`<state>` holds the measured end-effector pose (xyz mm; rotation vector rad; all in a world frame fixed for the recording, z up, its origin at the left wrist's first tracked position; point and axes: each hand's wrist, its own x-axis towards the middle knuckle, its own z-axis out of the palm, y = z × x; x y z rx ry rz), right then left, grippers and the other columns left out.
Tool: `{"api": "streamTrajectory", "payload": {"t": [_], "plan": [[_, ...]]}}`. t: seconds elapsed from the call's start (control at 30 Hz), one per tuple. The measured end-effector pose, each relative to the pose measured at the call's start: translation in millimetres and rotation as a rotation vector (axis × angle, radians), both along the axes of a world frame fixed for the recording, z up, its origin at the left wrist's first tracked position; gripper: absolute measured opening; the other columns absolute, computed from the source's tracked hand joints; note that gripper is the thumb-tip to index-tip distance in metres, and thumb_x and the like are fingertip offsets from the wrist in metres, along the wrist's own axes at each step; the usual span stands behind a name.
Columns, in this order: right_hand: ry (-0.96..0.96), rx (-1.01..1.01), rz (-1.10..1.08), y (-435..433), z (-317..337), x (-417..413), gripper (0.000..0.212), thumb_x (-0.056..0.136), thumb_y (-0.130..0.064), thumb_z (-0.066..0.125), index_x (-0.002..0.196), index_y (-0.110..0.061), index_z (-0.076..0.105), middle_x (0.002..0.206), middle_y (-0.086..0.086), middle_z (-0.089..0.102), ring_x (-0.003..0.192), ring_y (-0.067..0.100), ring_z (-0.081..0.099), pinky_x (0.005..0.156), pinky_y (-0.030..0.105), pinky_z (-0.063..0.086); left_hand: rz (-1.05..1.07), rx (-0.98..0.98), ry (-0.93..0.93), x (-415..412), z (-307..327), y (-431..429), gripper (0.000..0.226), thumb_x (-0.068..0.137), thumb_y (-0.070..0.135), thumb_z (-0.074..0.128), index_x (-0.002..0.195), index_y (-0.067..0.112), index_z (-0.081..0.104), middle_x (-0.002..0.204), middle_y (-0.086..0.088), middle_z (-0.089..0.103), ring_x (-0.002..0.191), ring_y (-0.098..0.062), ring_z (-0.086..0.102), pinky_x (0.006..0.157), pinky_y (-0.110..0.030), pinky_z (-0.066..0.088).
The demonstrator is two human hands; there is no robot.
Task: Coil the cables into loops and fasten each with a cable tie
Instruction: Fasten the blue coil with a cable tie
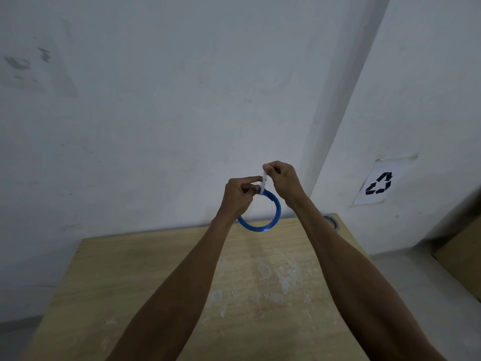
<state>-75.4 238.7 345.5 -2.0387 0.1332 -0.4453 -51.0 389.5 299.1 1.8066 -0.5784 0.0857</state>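
Observation:
A blue cable coiled into a round loop (276, 212) hangs in the air above the far edge of the wooden table (161, 277). My left hand (240, 196) pinches the top of the loop where a white cable tie (264, 184) wraps around it. My right hand (282, 179) grips the tie's free end just above, fingers closed on it. The tie stands nearly upright between both hands. A second blue coil (331, 221) lies at the table's far right corner, partly hidden behind my right forearm.
A white wall rises right behind the table. A paper sheet with a black recycling symbol (378, 184) is taped to the wall at the right. A second wooden surface (460, 254) shows at the right edge.

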Motion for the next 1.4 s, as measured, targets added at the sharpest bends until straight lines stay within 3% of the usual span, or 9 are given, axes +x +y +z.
{"api": "streamTrajectory", "payload": {"t": [0.17,0.27,0.47,0.57,0.7,0.8,1.0,1.23,1.4], "plan": [[0.058,0.220,-0.118,-8.7,12.3,14.0,0.028,0.104,-0.014,0.055,0.111,0.008,0.070,0.084,0.000,0.062,0.082,0.013,0.054,0.070,0.017,0.044,-0.026,-0.040,-0.011,-15.4,-4.1,-5.6,0.018,0.098,0.005,0.064,0.106,0.005,0.081,0.099,-0.009,0.080,0.069,0.004,0.065,0.069,-0.012,0.046],[0.087,0.270,-0.156,-8.2,6.7,17.4,0.028,0.103,-0.018,0.058,0.113,0.005,0.071,0.095,0.005,0.066,0.093,0.019,0.055,0.074,0.022,0.045,-0.014,-0.031,0.001,-11.2,-5.6,-6.2,0.018,0.097,0.005,0.064,0.100,0.006,0.082,0.093,-0.007,0.080,0.068,0.001,0.065,0.069,-0.017,0.048],[0.255,0.293,-0.006,-5.2,1.4,-3.1,0.043,0.093,-0.053,0.065,0.104,-0.012,0.069,0.104,0.000,0.075,0.095,0.018,0.070,0.083,0.034,0.055,0.156,-0.124,0.077,3.6,-7.1,4.2,0.019,0.094,0.000,0.065,0.089,0.009,0.081,0.084,-0.001,0.079,0.074,-0.001,0.069,0.073,-0.016,0.050],[0.272,0.326,0.136,-5.4,-14.0,-17.0,0.028,0.094,-0.029,0.072,0.107,-0.004,0.076,0.099,0.011,0.079,0.090,0.026,0.077,0.080,0.032,0.059,0.182,-0.152,0.090,10.4,-4.0,7.0,0.016,0.095,0.003,0.066,0.097,0.007,0.081,0.091,-0.005,0.080,0.075,-0.009,0.069,0.073,-0.022,0.052],[0.120,0.411,0.191,-7.8,-26.6,-23.1,0.019,0.094,-0.003,0.068,0.112,0.001,0.074,0.096,0.018,0.078,0.081,0.025,0.077,0.079,0.028,0.062,0.134,-0.159,0.131,12.4,1.9,9.2,0.013,0.095,0.009,0.068,0.091,0.013,0.081,0.085,-0.002,0.079,0.066,-0.005,0.065,0.067,-0.023,0.050],[0.087,0.371,0.228,-7.5,-25.2,-20.9,0.023,0.093,-0.001,0.068,0.116,0.003,0.072,0.097,0.020,0.078,0.083,0.026,0.078,0.079,0.026,0.062,0.124,-0.154,0.181,16.3,0.2,11.8,0.017,0.097,0.012,0.065,0.093,0.009,0.081,0.083,-0.005,0.078,0.061,-0.012,0.058,0.061,-0.023,0.047],[0.077,0.442,0.206,-2.1,-22.5,-15.8,0.022,0.091,-0.003,0.072,0.109,0.008,0.067,0.096,0.021,0.078,0.085,0.032,0.078,0.079,0.032,0.063,0.126,-0.170,0.167,20.9,2.6,19.2,0.019,0.099,0.015,0.066,0.100,0.004,0.082,0.075,-0.003,0.075,0.054,-0.008,0.054,0.055,-0.018,0.042],[0.071,0.533,0.261,-6.2,-27.8,-15.8,0.023,0.094,-0.003,0.068,0.115,0.007,0.071,0.104,0.023,0.076,0.091,0.032,0.076,0.089,0.036,0.061,0.031,-0.179,0.174,18.3,3.9,27.8,0.014,0.096,0.021,0.072,0.099,0.012,0.082,0.086,0.002,0.080,0.074,-0.001,0.068,0.065,-0.016,0.052],[0.067,0.602,0.231,-5.0,-30.1,-16.7,0.020,0.094,-0.004,0.069,0.111,0.005,0.071,0.101,0.023,0.076,0.084,0.028,0.076,0.088,0.036,0.061,0.025,-0.212,0.187,15.9,4.2,27.0,0.016,0.096,0.022,0.072,0.101,0.011,0.082,0.087,0.002,0.080,0.073,-0.001,0.067,0.063,-0.015,0.051]]}}
